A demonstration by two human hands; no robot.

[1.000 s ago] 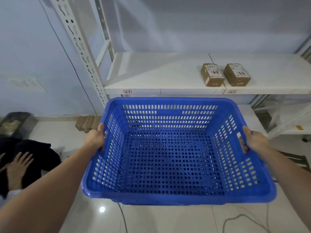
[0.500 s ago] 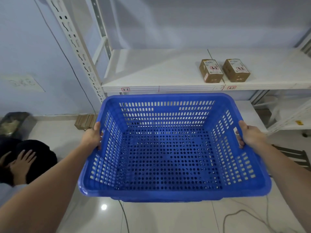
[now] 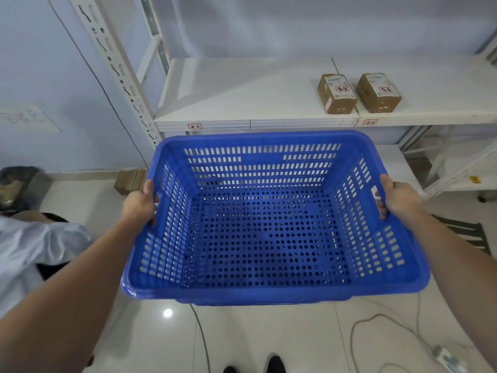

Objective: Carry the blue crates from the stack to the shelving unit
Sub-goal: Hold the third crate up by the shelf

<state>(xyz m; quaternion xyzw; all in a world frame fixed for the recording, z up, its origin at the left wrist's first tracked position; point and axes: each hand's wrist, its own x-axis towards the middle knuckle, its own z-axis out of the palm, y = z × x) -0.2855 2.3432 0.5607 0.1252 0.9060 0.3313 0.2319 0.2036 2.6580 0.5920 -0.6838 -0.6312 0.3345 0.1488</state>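
I hold an empty blue perforated crate point(image 3: 269, 238) out in front of me, above the floor. My left hand point(image 3: 139, 204) grips its left rim and my right hand point(image 3: 398, 200) grips the handle slot on its right side. The crate's far edge lies just below the front lip of the white shelving unit point(image 3: 242, 98), whose shelf board is bare on the left half. The stack of crates is out of view.
Two small brown cardboard boxes point(image 3: 336, 94) point(image 3: 377, 92) sit on the shelf's right part. A slotted white upright point(image 3: 118, 68) rises at left. Another person in white point(image 3: 32, 249) crouches at my left. Cables and a power strip point(image 3: 446, 359) lie on the tiled floor.
The crate and I have come closer to the shelf, which now looms larger. The person at left has shifted, a white sleeve now showing where a hand was.
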